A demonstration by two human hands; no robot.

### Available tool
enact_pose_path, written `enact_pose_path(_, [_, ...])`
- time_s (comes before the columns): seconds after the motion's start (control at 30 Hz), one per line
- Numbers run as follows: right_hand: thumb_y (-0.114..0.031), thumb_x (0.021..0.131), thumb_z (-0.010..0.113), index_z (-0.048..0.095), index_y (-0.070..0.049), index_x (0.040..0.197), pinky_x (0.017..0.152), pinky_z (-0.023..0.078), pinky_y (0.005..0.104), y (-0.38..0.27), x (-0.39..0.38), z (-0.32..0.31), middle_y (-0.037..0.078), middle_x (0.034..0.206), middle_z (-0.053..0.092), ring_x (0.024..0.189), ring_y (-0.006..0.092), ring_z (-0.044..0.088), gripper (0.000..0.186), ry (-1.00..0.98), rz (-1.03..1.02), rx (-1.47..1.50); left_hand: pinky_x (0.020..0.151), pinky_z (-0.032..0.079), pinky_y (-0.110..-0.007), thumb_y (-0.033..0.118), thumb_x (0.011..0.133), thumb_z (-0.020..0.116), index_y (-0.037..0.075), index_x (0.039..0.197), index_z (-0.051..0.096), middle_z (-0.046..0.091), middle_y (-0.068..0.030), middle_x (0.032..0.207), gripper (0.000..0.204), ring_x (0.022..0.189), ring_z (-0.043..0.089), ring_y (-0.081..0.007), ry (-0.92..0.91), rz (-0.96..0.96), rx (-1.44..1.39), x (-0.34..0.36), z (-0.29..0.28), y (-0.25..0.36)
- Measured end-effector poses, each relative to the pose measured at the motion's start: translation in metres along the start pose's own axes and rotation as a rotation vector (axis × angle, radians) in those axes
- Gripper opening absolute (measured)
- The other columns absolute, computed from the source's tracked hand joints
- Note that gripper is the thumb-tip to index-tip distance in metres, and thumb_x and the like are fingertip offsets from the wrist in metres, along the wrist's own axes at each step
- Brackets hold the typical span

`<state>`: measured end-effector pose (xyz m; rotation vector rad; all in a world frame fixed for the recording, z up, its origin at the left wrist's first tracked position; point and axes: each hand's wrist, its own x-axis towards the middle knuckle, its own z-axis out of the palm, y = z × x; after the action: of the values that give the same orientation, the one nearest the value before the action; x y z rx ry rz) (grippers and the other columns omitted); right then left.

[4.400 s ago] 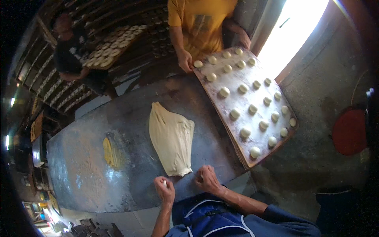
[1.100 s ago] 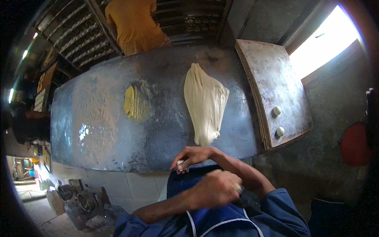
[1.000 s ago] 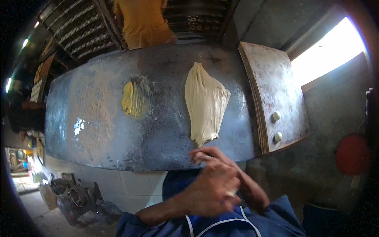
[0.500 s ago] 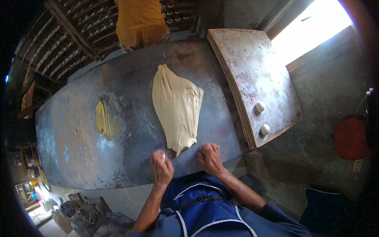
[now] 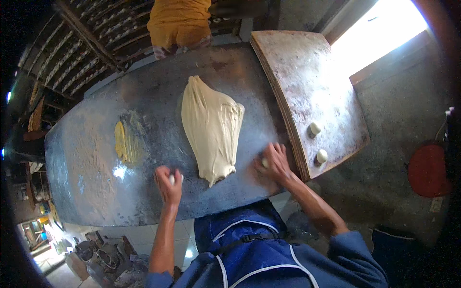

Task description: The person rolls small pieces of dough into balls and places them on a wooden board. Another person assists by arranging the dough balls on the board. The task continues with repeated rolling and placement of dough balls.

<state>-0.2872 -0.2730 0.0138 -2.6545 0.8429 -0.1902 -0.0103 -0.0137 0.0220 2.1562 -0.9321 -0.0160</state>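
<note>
A long pale slab of dough (image 5: 211, 127) lies on the dark worktable (image 5: 84, 144). My left hand (image 5: 168, 187) is curled on the table left of the dough's near end, shut on a small pale dough ball (image 5: 173, 179). My right hand (image 5: 277, 165) is curled over another small dough ball (image 5: 264, 162), between the slab and a stack of boards (image 5: 305, 81). Two white dough balls (image 5: 315, 128) sit on the top board, near its front. A smear of yellow paste (image 5: 122, 143) is spread left of the slab.
A person in an orange shirt (image 5: 177, 24) stands beyond the table by wooden racks (image 5: 77, 53) of small items. A bright opening (image 5: 372, 36) is at the upper right, a red round object (image 5: 427, 170) right, metal machinery (image 5: 103, 257) lower left.
Earlier my hands crossed close to my body; now both are on the table, wider apart. The boards went from many dough balls to two, and the orange-shirted person has moved to the racks.
</note>
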Motion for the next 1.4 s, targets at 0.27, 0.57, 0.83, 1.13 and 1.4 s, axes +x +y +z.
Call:
enact_pose_path(0.27, [-0.03,0.074,0.086,0.057,-0.003,0.101,0.082,0.045,0.0536,0.006,-0.043,-0.003,0.02,0.097,0.055,0.09,0.0403,0.054,0.047,-0.116,-0.038,0.147,0.078,0.046,-0.044,0.007,0.09,0.072,0.003,0.102,0.045,0.051,-0.016,0.095,0.03,0.086,0.055,-0.0332,-0.171,0.214,0.026,-0.043,-0.015,-0.004])
enact_pose_path(0.57, [-0.03,0.077,0.084,0.053,-0.003,0.097,0.081,0.043,0.0518,0.007,-0.059,0.02,0.019,0.094,0.053,0.089,0.0417,0.053,0.046,-0.019,-0.038,0.318,0.081,0.045,-0.045,0.002,0.089,0.07,0.002,0.099,0.044,0.05,-0.0162,0.095,0.028,0.086,0.054,-0.0351,-0.073,0.137,0.108,-0.06,-0.005,0.008])
enact_pose_path(0.83, [-0.016,0.08,0.076,0.057,-0.004,0.098,0.081,0.047,0.045,-0.008,-0.071,0.014,0.015,0.095,0.054,0.089,0.0358,0.055,0.029,0.164,-0.102,0.408,0.087,0.048,-0.045,0.001,0.08,0.07,0.001,0.102,0.059,0.055,-0.0167,0.104,0.024,0.099,0.058,-0.0348,-0.216,0.196,0.179,-0.045,-0.023,0.027])
enact_pose_path(1.13, [-0.01,0.077,0.078,0.063,0.001,0.1,0.082,0.053,0.0413,0.004,-0.106,-0.054,0.014,0.103,0.055,0.097,0.0315,0.06,0.03,-0.037,0.003,0.453,0.095,0.052,-0.046,-0.005,0.067,0.078,0.005,0.109,0.069,0.06,-0.0146,0.115,0.045,0.108,0.06,-0.0365,-0.862,0.731,-0.064,0.075,0.013,0.233])
enact_pose_path(1.4, [-0.027,0.079,0.092,0.054,-0.002,0.137,0.075,0.057,0.035,0.071,-0.118,-0.253,0.019,0.135,0.058,0.097,0.0207,0.069,0.074,1.035,0.369,0.606,0.098,0.048,-0.045,-0.003,0.075,0.076,0.006,0.156,0.028,0.062,-0.0182,0.117,0.094,0.113,0.06,-0.0375,-0.768,0.694,-0.492,0.084,0.293,0.43])
